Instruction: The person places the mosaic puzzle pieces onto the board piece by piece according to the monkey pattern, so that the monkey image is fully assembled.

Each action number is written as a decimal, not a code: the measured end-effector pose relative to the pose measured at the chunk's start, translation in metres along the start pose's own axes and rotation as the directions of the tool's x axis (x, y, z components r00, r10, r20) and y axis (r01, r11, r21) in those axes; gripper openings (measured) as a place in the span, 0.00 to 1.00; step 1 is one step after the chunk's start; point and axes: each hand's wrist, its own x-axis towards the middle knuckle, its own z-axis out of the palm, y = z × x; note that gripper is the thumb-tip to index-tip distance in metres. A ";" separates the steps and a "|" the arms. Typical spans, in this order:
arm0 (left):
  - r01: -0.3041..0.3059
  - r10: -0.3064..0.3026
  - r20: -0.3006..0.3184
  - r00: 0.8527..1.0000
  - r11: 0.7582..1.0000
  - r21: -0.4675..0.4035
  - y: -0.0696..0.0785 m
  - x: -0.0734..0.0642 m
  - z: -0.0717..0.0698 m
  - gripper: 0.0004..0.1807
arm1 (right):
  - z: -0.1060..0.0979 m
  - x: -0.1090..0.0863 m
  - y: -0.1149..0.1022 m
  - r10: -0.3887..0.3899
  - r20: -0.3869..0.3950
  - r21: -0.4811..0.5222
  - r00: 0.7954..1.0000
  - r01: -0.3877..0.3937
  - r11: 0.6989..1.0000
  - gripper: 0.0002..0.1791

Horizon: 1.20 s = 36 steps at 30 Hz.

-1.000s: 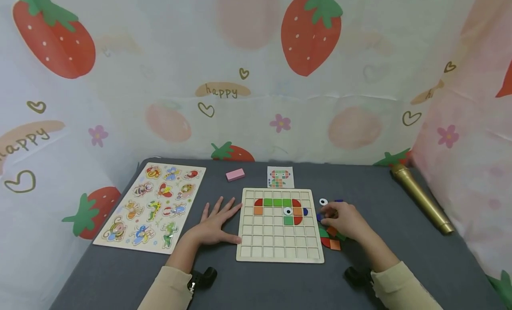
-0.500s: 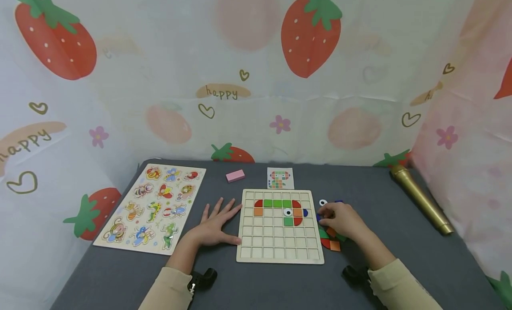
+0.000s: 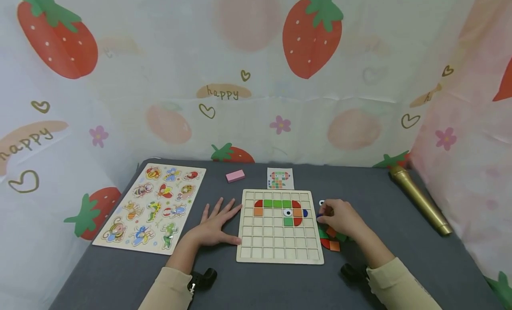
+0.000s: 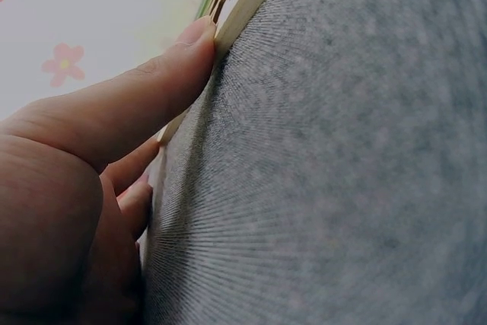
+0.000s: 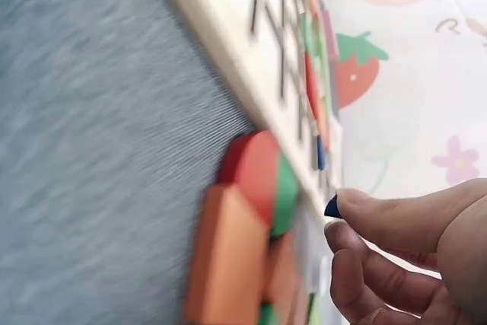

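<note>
In the head view my left hand [image 3: 212, 229] lies with fingers spread, its thumb and index fingertip touching the left edge of a wooden grid board [image 3: 264, 247]. Coloured tiles fill some cells near the board's top, among them an eye tile [image 3: 287, 212] and a blue rounded tile [image 3: 306, 213]. Just off the board's right edge, my right hand [image 3: 342, 217] pinches a small dark blue piece [image 5: 332, 207] between thumb and index finger. Loose tiles lie beneath and beside that hand, including an orange square [image 3: 334, 246] and a red piece [image 3: 325, 243]. Another eye tile [image 3: 321, 203] is partly covered by its fingers.
A small pattern card [image 3: 280, 178] lies behind the board, with a pink block [image 3: 235, 176] to its left. A sticker-like animal puzzle board [image 3: 150, 207] occupies the left of the grey table. A gold cylinder [image 3: 420, 199] lies at the far right.
My right hand has shifted slightly to the left, covering more of the loose eye tile, still pinching the blue piece. My left hand stays in place on the board's edge.
</note>
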 end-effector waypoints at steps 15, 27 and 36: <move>0.002 -0.002 -0.004 1.000 1.000 -0.001 0.000 -0.001 -0.001 0.57 | -0.006 0.002 -0.031 -0.075 -0.025 0.065 0.997 0.077 0.995 0.05; 0.014 -0.014 -0.006 1.000 1.000 -0.003 0.002 -0.004 -0.001 0.57 | 0.012 0.010 -0.050 -0.142 -0.009 0.125 0.990 0.142 0.982 0.07; 0.016 -0.016 0.005 1.000 1.000 0.013 0.002 -0.001 -0.001 0.57 | 0.023 0.020 -0.062 -0.157 -0.005 0.194 0.988 0.155 0.969 0.09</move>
